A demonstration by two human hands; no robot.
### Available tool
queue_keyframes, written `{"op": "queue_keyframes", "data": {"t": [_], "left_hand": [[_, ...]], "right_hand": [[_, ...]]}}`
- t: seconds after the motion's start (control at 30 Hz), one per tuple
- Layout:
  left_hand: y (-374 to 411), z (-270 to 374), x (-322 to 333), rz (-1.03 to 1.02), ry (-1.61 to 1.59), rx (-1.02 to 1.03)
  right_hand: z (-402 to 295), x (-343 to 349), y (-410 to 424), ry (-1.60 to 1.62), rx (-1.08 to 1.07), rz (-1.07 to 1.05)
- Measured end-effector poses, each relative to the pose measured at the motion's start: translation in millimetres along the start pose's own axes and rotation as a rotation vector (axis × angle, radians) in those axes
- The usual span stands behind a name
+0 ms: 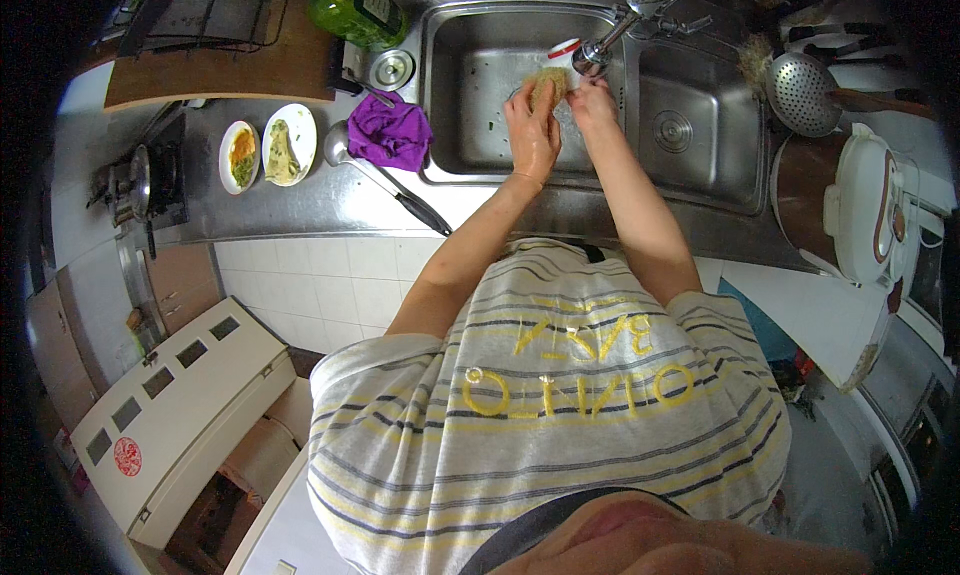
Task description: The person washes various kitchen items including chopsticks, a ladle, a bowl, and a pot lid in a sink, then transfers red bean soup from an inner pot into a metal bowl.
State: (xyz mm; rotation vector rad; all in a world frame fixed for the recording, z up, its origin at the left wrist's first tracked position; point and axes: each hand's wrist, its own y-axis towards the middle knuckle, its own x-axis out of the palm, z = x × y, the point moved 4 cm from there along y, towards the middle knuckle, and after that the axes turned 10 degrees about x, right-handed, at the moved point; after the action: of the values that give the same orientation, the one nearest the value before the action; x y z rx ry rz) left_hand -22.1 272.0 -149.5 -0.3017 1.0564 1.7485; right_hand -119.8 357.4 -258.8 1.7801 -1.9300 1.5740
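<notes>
My left hand (pixel 534 139) grips a tan, fibrous scrubber (pixel 551 85), possibly loofah, over the left basin (pixel 465 117) of a steel double sink. Close by on the right, my right hand (pixel 595 108) is under the chrome faucet head (pixel 591 58), fingers curled. A small white dish with a red rim (pixel 564 48) shows just beyond the scrubber, partly covered by it and the faucet. Whether my right fingers hold the dish is hidden. Small green scraps and water drops dot the basin floor.
Left of the sink lie a purple cloth (pixel 390 132), a long-handled ladle (pixel 390 181) and two plates of food, one oval (pixel 306 124), one smaller (pixel 225 158). A green bottle (pixel 360 12) stands behind. At right are the second basin (pixel 701 166), a skimmer (pixel 806 94) and a rice cooker (pixel 814 192).
</notes>
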Motion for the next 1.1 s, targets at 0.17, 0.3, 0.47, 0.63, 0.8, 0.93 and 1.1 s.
{"op": "queue_keyframes", "data": {"t": [0.17,0.3,0.47,0.63,0.8,0.93,1.1], "left_hand": [[26,3,5,-0.063,0.098,0.139],[44,-38,10,-0.093,0.102,0.044],[38,-29,9,-0.113,0.050,0.060],[29,12,15,-0.193,0.101,0.348],[55,-60,26,-0.223,0.083,0.118],[19,-134,44,-0.246,-0.846,-0.818],[-5,-72,29,0.029,-0.154,-0.250]], "right_hand": [[17,-15,-17,-0.199,0.195,0.034],[18,-8,-42,-0.237,0.216,-0.060],[14,-15,-42,-0.118,0.266,-0.006],[2,-20,-30,-0.320,0.163,0.005],[4,-15,-49,-0.615,0.216,-0.051],[1,-11,-60,-0.300,0.259,-0.101],[4,-15,-47,-0.032,0.257,-0.044]]}}
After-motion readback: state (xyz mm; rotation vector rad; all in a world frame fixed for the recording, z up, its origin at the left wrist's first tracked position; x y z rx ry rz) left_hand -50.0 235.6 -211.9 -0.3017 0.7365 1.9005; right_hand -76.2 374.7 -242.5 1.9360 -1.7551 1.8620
